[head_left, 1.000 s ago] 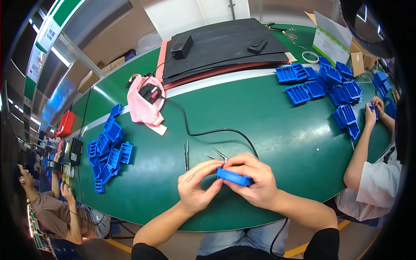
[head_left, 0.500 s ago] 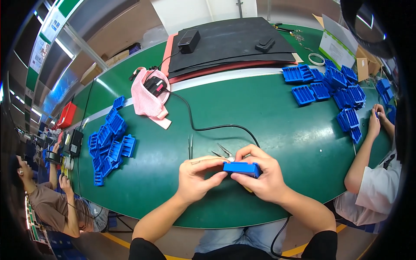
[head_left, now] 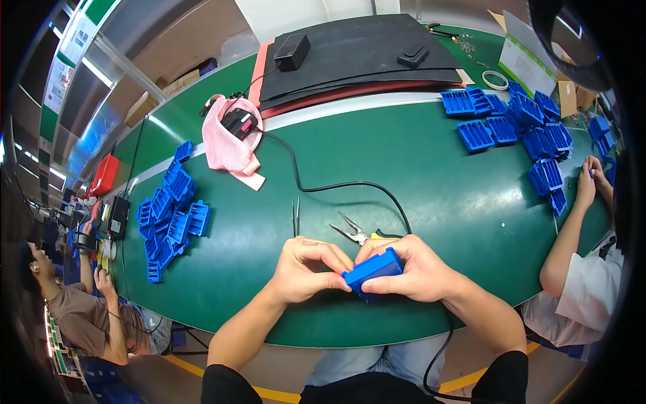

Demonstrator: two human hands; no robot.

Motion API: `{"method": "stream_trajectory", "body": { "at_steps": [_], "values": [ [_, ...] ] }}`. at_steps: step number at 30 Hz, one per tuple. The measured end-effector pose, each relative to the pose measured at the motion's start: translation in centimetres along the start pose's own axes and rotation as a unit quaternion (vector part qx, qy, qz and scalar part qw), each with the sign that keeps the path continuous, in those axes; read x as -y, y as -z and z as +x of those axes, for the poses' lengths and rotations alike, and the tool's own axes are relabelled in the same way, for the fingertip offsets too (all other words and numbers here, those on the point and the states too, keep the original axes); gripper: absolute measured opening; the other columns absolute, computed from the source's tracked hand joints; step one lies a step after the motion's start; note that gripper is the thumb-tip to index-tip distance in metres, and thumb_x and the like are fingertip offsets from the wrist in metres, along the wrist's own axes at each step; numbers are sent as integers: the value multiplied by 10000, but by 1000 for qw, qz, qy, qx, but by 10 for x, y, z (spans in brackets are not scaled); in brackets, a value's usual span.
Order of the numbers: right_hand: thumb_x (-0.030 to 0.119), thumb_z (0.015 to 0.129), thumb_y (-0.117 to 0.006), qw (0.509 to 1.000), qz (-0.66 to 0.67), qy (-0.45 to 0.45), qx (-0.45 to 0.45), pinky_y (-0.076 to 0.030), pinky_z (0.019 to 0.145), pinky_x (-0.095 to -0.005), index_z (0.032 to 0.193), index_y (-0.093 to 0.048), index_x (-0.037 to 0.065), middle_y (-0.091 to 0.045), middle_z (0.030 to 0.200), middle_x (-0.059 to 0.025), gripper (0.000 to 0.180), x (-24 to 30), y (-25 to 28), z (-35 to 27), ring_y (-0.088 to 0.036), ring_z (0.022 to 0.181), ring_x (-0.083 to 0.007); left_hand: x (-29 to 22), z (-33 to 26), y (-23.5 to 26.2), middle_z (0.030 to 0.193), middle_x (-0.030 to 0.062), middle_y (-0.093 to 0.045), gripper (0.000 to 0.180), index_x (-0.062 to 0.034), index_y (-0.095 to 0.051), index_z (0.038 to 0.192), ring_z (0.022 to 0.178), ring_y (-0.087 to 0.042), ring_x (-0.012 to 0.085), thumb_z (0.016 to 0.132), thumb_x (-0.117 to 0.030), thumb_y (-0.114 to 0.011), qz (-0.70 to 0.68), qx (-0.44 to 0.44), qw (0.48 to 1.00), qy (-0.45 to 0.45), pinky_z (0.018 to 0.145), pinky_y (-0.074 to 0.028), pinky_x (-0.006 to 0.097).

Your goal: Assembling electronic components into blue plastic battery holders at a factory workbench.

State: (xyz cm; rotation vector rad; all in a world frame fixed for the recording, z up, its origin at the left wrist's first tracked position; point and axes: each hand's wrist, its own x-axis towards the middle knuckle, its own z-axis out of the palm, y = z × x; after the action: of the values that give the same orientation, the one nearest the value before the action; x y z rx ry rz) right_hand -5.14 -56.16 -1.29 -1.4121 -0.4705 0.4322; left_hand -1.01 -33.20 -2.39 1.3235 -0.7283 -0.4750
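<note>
Just beyond hands point(head_left: 363, 269): pliers point(head_left: 353, 232), tweezers point(head_left: 295, 215), cable point(head_left: 350, 187).

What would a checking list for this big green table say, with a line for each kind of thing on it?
Surface: green table, rounded front edge, a pale strip across it.
Job's things: blue plastic block, held between both hands above the table's near edge.
Clutter: pliers and tweezers just beyond the hands; blue parts pile at left; blue parts pile at right; pink pouch; black mats; tape roll.
Grippers: left hand pinches the block's left end; right hand wraps its right side.
Cables: black cable runs from the pouch toward the hands.
Surroundings: seated person at left; another person's arm at right.
</note>
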Motion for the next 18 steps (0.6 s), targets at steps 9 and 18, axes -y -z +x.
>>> {"method": "stream_trajectory", "body": {
  "at_steps": [9, 18],
  "values": [
    [48, 793, -729, 989, 97, -76, -85, -476, 713, -237, 964, -684, -12, -661, 905, -37, 187, 4, -4, 0, -602, 793, -93, -7, -5, -12, 898, 149, -721, 134, 48, -737, 883, 827, -688, 195, 764, 105, -714, 17, -127, 991, 27, 757, -552, 292],
    [71, 815, -758, 988, 114, -52, -94, -471, 691, -223, 1017, -674, -1, -648, 911, -9, 230, -14, 0, 1, -591, 786, -68, -11, -2, -16, 889, 130, -731, 132, 25, -747, 912, 825, -687, 177, 785, 51, -721, 58, -148, 987, 37, 764, -540, 283]
  ]
}}
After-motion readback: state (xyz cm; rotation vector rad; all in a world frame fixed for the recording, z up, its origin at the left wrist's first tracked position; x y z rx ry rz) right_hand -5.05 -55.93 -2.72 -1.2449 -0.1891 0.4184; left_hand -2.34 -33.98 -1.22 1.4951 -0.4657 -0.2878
